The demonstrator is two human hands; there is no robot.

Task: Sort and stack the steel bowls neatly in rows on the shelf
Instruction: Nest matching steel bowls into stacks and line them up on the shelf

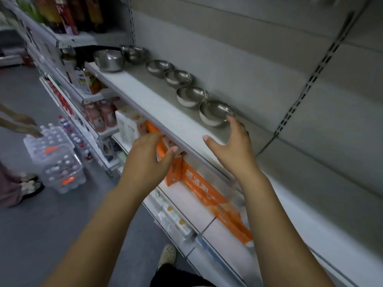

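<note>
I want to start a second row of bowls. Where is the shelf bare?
The front strip of the shelf is bare, between its front edge and the row of four bowls, from the deep bowl to the right hand. Crowded: the far left end, where the deep bowl and a bowl stack stand close.

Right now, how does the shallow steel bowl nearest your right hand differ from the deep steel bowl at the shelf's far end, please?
The shallow steel bowl is low, rounded; the deep steel bowl is taller. The right hand touches the shallow one; the deep one stands untouched. Both stand upright.
</note>
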